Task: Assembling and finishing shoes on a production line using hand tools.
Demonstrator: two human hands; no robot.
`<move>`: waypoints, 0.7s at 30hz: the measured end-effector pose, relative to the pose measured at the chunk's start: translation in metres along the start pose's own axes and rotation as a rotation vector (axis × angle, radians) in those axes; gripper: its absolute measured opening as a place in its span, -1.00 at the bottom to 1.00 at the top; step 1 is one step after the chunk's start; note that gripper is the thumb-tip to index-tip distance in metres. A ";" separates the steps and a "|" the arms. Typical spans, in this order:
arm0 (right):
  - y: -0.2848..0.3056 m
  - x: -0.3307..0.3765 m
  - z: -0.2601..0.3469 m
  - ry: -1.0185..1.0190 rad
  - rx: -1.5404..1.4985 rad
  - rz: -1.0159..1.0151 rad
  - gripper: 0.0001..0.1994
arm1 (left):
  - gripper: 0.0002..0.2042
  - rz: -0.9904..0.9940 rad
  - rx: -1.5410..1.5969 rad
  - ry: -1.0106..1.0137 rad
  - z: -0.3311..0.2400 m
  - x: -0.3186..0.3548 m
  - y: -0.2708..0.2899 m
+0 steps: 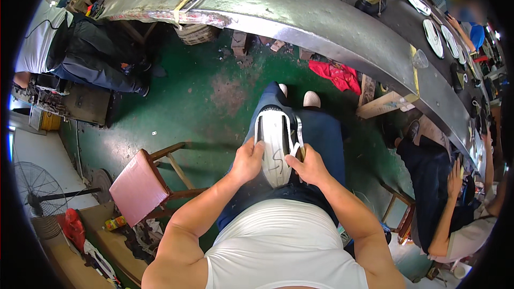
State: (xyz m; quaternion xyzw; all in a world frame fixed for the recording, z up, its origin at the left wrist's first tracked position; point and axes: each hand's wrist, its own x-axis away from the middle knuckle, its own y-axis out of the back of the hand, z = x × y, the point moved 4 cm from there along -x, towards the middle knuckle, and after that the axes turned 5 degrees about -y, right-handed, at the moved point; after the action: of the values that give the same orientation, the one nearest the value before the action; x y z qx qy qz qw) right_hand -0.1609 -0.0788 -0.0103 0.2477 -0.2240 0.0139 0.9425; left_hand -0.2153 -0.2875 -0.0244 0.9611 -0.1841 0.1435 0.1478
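Over my lap lies a shoe (276, 147), its pale underside facing up with a dark curved mark on it and a dark, stitched-looking edge at the far end. My left hand (248, 161) grips its left side, thumb on the underside. At the right side, my right hand (309, 165) is closed around a narrow silvery tool (299, 127) that sticks up past the fingers; its exact kind is unclear. A short white strip (295, 150) shows between that hand and the shoe's edge, and the right thumb touches the edge.
A metal-edged workbench (321, 32) curves across the front, bearing several white soles (432, 38). Left of me stands a pink-topped stool (140, 187), with a fan (40, 190) beyond. Co-workers sit at right (428, 192) and far left (91, 53). Red cloth (338, 76) lies under the bench.
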 end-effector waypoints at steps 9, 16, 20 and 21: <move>0.013 0.032 -0.049 -0.095 -0.113 -0.023 -0.55 | -0.21 0.371 0.071 -0.119 -0.027 -0.009 -0.046; 0.084 0.070 -0.068 -0.156 -0.621 -0.007 -0.65 | -0.31 0.683 0.376 0.136 0.003 -0.042 -0.095; 0.092 0.104 -0.071 -0.275 -0.414 0.139 -0.60 | -0.14 0.553 0.238 -0.086 0.007 -0.013 -0.103; 0.092 0.105 -0.056 -0.184 -0.096 0.201 -0.60 | -0.04 0.587 0.233 -0.034 0.009 -0.011 -0.104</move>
State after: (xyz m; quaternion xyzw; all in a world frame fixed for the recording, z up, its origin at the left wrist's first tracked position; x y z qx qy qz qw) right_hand -0.0561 0.0190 0.0338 0.1791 -0.3334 0.0746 0.9226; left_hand -0.1824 -0.1949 -0.0602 0.8797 -0.4382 0.1842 -0.0143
